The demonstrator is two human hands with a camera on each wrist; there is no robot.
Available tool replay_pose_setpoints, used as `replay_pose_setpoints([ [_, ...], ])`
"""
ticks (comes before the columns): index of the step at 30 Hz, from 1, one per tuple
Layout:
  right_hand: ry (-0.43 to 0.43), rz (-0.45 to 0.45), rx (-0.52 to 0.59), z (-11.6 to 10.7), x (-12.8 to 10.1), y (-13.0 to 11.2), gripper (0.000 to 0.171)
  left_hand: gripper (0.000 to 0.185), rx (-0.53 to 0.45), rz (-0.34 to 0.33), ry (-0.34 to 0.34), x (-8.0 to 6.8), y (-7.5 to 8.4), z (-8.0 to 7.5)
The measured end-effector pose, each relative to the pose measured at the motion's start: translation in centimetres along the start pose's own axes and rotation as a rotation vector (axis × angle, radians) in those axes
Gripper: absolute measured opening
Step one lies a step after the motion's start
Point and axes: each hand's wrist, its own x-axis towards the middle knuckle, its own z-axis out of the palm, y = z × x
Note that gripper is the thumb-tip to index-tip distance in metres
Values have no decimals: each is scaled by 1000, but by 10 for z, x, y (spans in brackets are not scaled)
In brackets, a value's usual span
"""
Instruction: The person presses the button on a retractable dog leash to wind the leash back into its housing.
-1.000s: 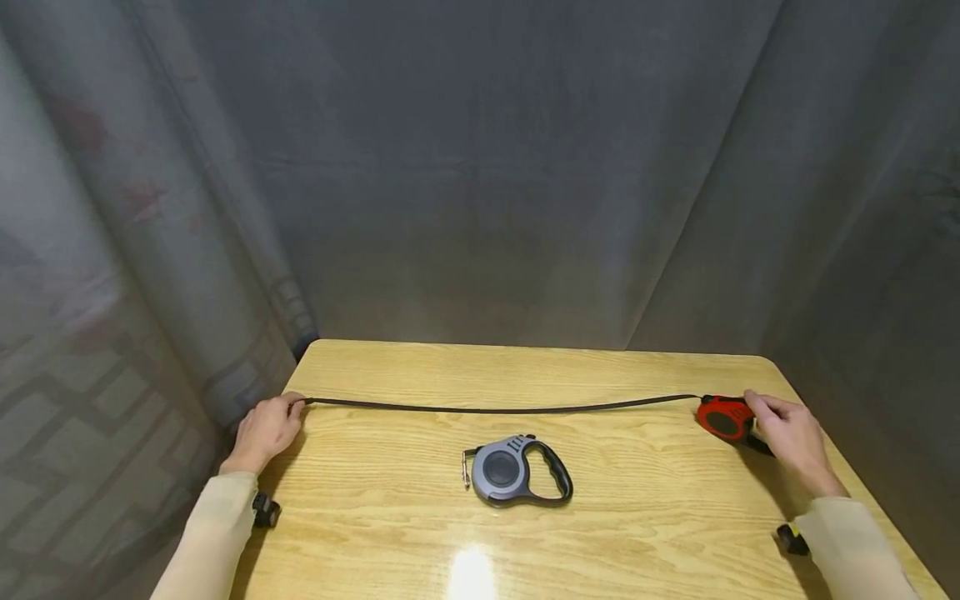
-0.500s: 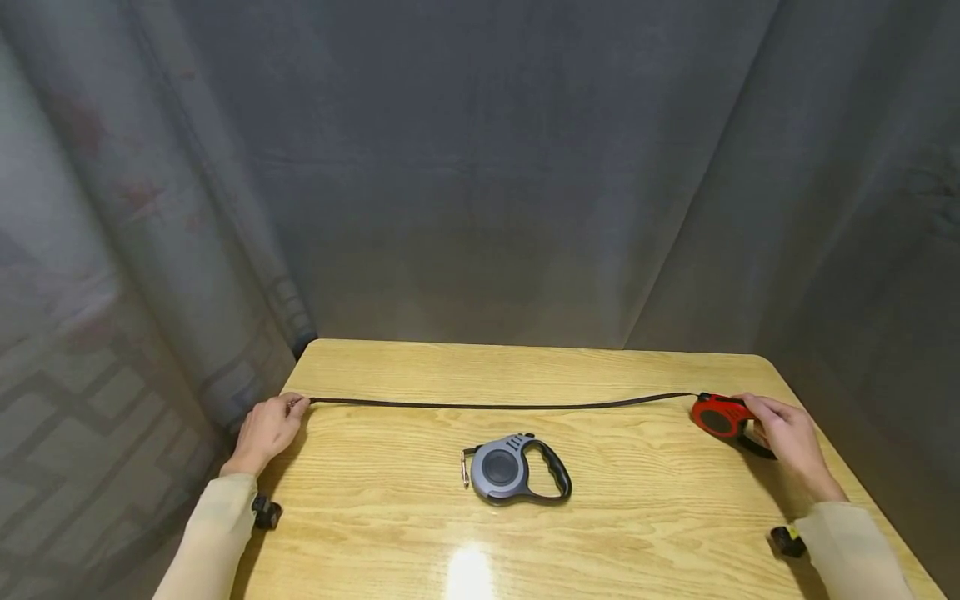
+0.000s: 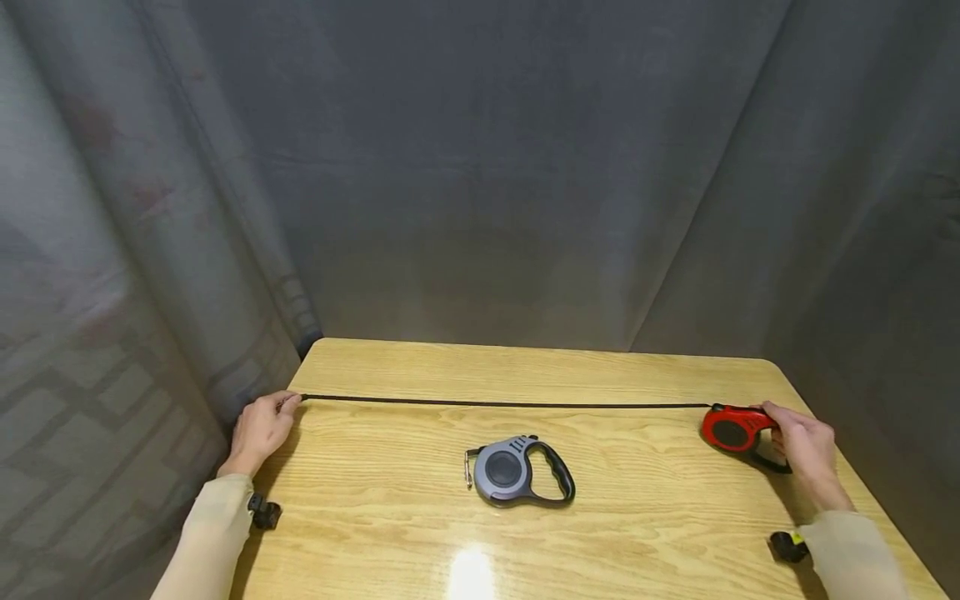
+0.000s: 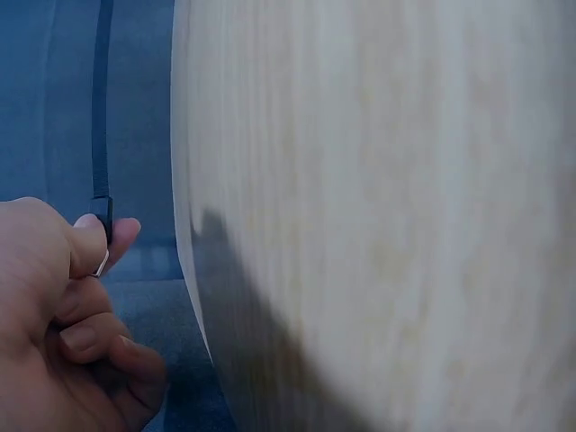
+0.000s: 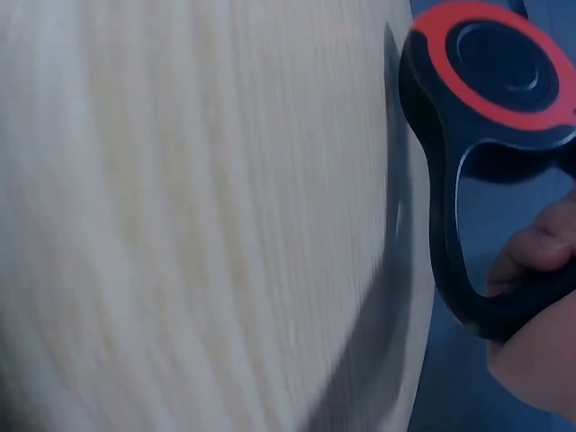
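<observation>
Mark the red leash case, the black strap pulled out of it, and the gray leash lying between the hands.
red leash case (image 3: 729, 429), head view: on its round red side face.
black strap (image 3: 502, 406), head view: midway along the taut span.
gray leash (image 3: 504, 469), head view: on the round centre of its housing.

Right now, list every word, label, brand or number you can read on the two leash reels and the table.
None can be read.
Red leash reel: no print shows in either view.
Grey leash reel: plain casing, no lettering legible.
Table: bare wood grain only.
</observation>
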Motion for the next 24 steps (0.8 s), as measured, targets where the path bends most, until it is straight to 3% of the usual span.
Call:
replay_pose_setpoints([
  [3, -68, -19, 75, -8, 3, 3, 35, 46, -8, -13, -4, 1, 0, 0],
  [11, -181, -143, 39, -18, 5, 3, 34, 46, -14, -53, -14, 2, 2, 0],
  [24, -220, -141, 113, -24, 3, 1, 32, 41, 8, -30, 39, 0, 5, -4],
])
